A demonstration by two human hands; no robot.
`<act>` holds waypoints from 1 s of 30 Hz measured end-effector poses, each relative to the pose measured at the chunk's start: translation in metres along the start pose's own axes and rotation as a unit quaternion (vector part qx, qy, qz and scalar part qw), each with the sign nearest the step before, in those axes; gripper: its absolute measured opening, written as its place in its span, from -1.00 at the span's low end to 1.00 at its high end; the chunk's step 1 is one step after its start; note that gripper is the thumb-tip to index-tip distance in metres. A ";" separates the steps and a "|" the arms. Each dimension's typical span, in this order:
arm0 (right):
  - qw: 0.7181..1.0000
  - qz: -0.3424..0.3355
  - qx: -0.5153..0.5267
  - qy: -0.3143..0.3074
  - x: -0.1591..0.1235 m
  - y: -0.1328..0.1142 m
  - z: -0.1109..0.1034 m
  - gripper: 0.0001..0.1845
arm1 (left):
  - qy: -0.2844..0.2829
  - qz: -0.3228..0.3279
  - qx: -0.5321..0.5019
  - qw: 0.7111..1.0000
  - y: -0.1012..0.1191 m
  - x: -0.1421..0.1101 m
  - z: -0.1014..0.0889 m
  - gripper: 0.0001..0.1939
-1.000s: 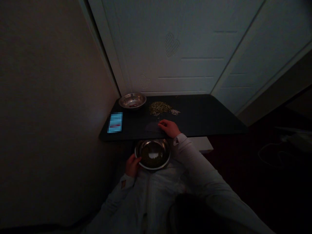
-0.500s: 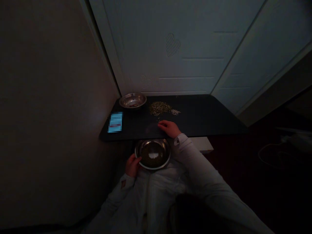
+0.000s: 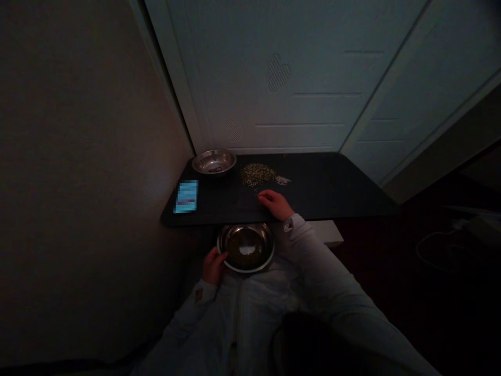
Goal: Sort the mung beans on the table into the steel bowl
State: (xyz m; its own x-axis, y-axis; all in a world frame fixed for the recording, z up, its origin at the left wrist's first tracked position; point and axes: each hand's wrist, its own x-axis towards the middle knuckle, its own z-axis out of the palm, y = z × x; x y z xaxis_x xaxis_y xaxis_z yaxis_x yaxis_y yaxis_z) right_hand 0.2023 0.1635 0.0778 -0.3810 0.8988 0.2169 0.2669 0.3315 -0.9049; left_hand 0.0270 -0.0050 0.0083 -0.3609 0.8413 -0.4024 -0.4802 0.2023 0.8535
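My left hand grips the rim of a steel bowl holding greenish beans, held below the near edge of a black table. Resting on the table just past that edge, my right hand has its fingers curled and pointing left, close to a few loose beans. A pile of greenish beans with some pale ones lies a short way beyond the right hand. What the right fingers hold, if anything, is too dark to tell.
A second steel bowl stands at the table's far left corner. A lit phone lies near the left edge. White panelled doors rise behind the table, and a wall is at the left. A cable lies on the dark floor at right.
My right hand has shifted slightly to the right and away along the table. The left hand and its bowl have stayed put.
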 end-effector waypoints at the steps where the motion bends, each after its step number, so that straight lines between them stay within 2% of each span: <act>1: 1.000 -0.001 -0.004 -0.003 0.000 0.000 0.000 -0.76 | -0.001 0.000 -0.002 1.000 0.000 0.000 0.000 -0.71; 11: 0.997 -0.045 -0.036 -0.045 0.001 -0.017 0.012 -0.82 | -0.016 0.011 0.022 1.000 -0.005 0.005 -0.006 -0.73; 18: 0.990 -0.102 -0.092 -0.041 -0.001 -0.031 0.024 -0.84 | -0.018 0.007 0.001 1.000 -0.005 0.005 -0.005 -0.72; 30: 0.979 -0.130 -0.134 -0.086 -0.008 -0.034 0.016 -0.79 | -0.009 -0.005 -0.005 1.000 0.000 -0.001 0.000 -0.75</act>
State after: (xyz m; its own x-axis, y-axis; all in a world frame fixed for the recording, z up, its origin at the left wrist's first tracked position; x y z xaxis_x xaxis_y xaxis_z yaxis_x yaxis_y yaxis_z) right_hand 0.1817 0.1404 0.1011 -0.6045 0.7196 0.3416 0.3549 0.6272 -0.6933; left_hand 0.0271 -0.0059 0.0085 -0.3416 0.8477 -0.4058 -0.4927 0.2062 0.8454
